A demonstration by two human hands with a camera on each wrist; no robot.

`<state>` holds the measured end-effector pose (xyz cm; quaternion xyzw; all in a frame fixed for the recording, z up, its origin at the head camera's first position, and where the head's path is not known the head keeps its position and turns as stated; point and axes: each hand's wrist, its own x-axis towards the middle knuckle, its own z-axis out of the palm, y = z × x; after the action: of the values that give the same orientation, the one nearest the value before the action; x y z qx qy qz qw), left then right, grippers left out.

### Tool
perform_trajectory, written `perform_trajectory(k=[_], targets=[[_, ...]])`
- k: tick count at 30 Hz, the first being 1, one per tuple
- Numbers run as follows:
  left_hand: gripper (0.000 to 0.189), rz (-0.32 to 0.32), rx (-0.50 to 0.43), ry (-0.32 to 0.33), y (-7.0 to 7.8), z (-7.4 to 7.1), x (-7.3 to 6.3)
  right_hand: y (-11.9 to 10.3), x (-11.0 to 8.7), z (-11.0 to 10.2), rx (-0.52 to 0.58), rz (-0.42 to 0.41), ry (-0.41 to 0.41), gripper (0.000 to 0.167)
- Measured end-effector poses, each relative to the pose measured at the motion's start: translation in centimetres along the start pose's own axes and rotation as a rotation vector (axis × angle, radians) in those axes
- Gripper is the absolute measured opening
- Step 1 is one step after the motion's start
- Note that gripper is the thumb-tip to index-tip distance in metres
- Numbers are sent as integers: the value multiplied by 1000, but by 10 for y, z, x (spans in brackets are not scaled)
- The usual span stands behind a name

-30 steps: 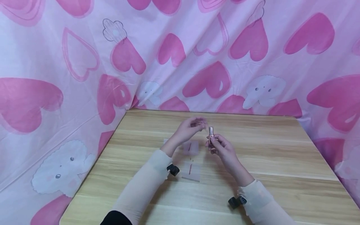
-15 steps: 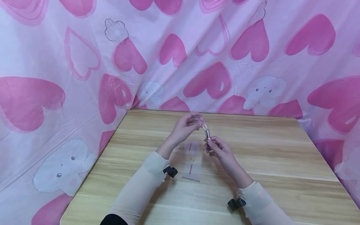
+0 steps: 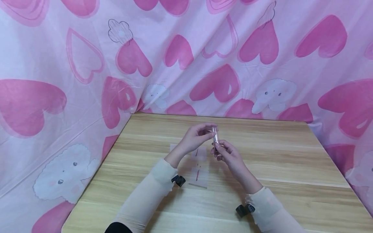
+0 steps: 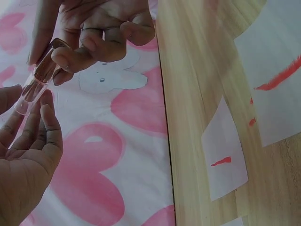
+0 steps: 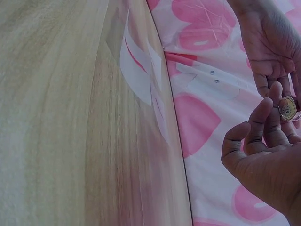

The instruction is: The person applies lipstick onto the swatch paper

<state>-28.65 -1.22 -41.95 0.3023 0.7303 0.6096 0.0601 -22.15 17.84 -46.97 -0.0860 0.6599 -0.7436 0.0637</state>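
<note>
My right hand [image 3: 231, 153] grips the base of a lipstick [image 3: 216, 139], a shiny metallic tube held upright above the table. With thumb and fingers, my left hand [image 3: 198, 137] pinches a clear cap [image 4: 22, 104] fitted over the lipstick's upper end. Whether it is fully seated, I cannot tell. In the left wrist view the gold-brown lipstick body [image 4: 45, 68] lies between the right hand's fingers [image 4: 89, 47], with the see-through cap at its other end. The round label on the lipstick's bottom [image 5: 287, 108] faces the right wrist camera.
Below the hands, white paper pieces with red strokes lie on the wooden table [image 3: 291, 168]: a nearer sheet [image 3: 202, 181] and a farther sheet [image 3: 201, 156]. A further paper edge [image 3: 174, 147] shows beside the left wrist. Small red marks sit between them. A pink heart-patterned curtain [image 3: 214, 82] hangs behind.
My left hand has brought the clear cap down and right over the top of the lipstick, which stood uncapped before. The right hand has shifted slightly left with the lipstick.
</note>
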Motion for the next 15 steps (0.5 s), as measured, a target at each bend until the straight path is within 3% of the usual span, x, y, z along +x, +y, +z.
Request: perform_trajectory(k=[15], targets=[[34, 16, -25, -16, -5, 7, -2, -1, 0, -2, -33, -23, 4, 21]])
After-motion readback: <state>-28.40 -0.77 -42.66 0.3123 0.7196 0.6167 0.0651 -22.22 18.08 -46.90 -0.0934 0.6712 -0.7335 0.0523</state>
